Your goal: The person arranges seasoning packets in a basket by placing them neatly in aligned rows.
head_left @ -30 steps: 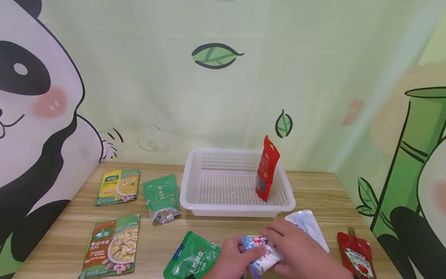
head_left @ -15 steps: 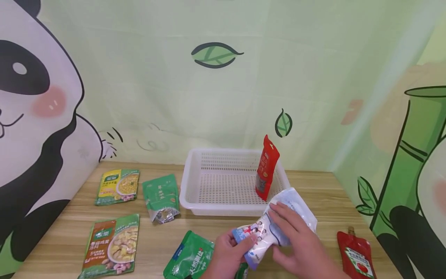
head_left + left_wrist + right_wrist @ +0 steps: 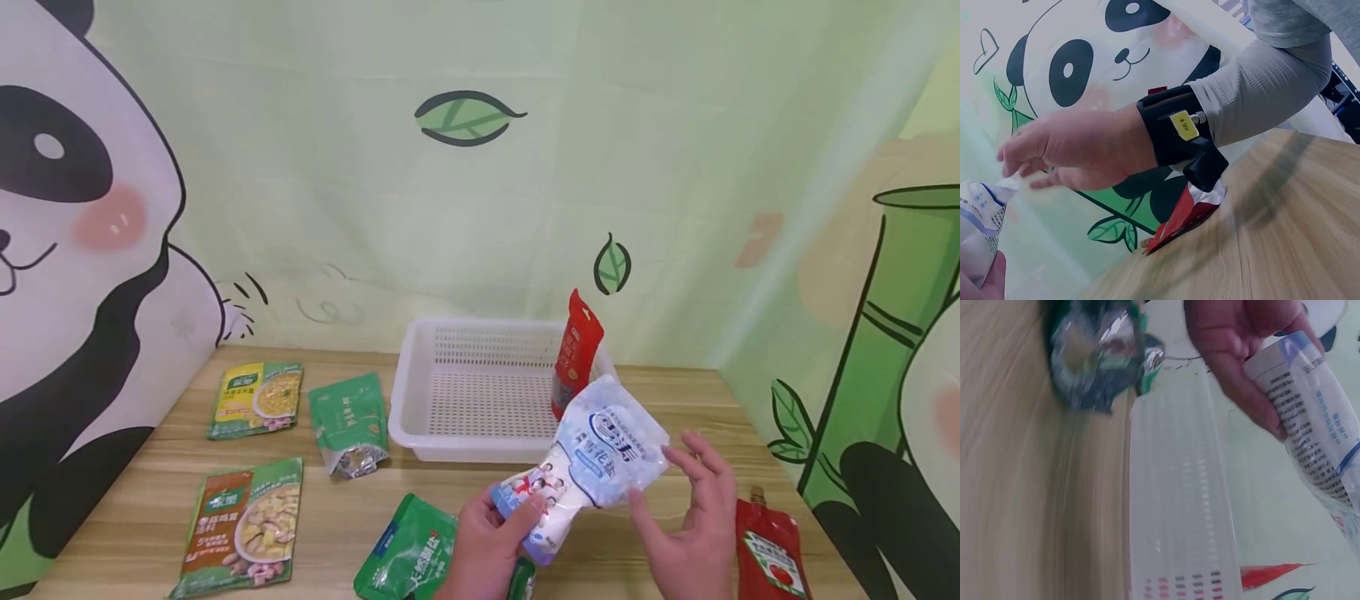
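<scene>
A white and blue salt bag is held up over the table in front of the basket, tilted with its wide end up and right. My left hand grips its narrower lower end, thumb across the front. In the right wrist view, the left hand holds the same salt bag, its printed back showing. My right hand is at the bag's right edge, fingers spread and fingertips close to it. The left wrist view shows the right hand with loosely bent fingers beside the salt bag.
A white perforated basket at the back holds a red pouch. Yellow-green and brown-green soup packets lie left, near a green pouch. Another green pouch lies by my left hand; a red ketchup pouch lies right.
The salt bag has been unfolded and raised, its wide end swinging up and left in front of the basket. My right hand has come off its face and moved right; the left keeps its grip.
</scene>
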A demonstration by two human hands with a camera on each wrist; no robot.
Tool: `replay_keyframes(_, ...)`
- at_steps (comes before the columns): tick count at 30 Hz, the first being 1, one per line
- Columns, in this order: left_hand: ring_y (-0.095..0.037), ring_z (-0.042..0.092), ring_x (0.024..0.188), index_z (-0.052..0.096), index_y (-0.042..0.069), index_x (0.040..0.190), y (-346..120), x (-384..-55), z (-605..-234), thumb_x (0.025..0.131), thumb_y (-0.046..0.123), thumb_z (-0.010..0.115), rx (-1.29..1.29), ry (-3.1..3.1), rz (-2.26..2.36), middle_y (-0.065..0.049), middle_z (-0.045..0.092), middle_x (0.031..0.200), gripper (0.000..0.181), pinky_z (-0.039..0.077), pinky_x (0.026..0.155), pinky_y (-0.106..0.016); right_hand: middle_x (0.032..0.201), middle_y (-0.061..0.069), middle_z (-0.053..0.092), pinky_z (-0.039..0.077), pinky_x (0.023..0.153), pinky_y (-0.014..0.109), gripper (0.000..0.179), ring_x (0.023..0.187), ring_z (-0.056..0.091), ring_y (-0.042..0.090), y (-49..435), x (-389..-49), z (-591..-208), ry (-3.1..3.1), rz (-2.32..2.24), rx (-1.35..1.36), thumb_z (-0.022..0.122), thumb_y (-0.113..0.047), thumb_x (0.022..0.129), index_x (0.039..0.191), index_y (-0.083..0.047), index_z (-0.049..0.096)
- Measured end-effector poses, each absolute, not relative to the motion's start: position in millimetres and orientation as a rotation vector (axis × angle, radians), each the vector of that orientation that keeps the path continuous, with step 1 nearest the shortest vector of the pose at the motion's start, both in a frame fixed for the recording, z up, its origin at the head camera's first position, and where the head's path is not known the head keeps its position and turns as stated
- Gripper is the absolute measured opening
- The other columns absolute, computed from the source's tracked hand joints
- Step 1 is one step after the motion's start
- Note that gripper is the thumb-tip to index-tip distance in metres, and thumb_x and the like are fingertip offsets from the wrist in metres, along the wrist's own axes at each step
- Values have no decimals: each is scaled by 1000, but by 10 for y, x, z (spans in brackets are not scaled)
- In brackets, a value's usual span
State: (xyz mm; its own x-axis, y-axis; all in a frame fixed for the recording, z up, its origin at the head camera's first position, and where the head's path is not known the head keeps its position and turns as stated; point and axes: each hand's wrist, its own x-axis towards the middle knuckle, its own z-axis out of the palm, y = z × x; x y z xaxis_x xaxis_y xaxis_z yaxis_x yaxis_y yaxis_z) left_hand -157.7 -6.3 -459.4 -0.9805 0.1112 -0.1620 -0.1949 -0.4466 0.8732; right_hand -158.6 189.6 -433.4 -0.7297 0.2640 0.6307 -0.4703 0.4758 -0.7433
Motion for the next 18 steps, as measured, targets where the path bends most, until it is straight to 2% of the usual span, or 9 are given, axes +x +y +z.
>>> replay_keyframes(2,-12,72,84,59,-8,123,-49,-1566,-4586,96,16,71,-118,1510,2551,-4,75,96,39,60,75,-26,146,8,43,37,112,12,70,139,40,12,1875,-1594,-4320,-1964,1569,58,70,23,78,140,2,46)
replay_keyframes(4,-12,72,85,58,-10,124,-36,-1557,-4579,96,14,70,-106,1476,2575,-5,74,97,38,60,75,-26,144,0,45,43,106,13,70,134,44,9,1851,-1608,-4314,-1906,1867,-60,64,19,87,146,-9,37)
replay_keyframes(6,-13,72,86,57,-11,124,-30,-1546,-4572,96,12,70,-94,1456,2588,-5,74,98,38,60,76,-26,139,-7,50,47,102,14,59,129,51,5,1845,-1625,-4330,-1827,2156,-103,57,8,98,145,-19,34)
replay_keyframes(9,-13,72,89,57,-10,123,-26,-1532,-4555,95,12,71,-88,1462,2567,-7,75,100,39,60,79,-26,136,-13,59,47,104,19,36,124,57,2,1856,-1632,-4374,-1616,2621,31,44,-14,109,142,-27,39)
replay_keyframes(12,-14,72,90,58,-9,122,-28,-1513,-4542,93,14,73,-81,1499,2527,-8,75,102,40,59,80,-25,137,-15,62,43,106,21,32,125,58,2,1844,-1623,-4408,-1381,2980,159,35,-28,112,143,-31,43)
replay_keyframes(14,-13,72,89,59,-9,121,-26,-1504,-4542,93,15,74,-58,1523,2508,-8,75,101,40,59,80,-25,137,-17,63,42,107,22,31,125,58,2,1810,-1618,-4412,-1304,3084,150,35,-34,112,141,-36,43)
replay_keyframes(18,-12,71,87,60,-9,121,-20,-1495,-4554,93,15,74,2,1543,2497,-7,76,99,40,59,78,-24,132,-18,64,43,106,22,29,122,58,1,1732,-1605,-4400,-1280,3056,90,40,-31,111,138,-37,47)
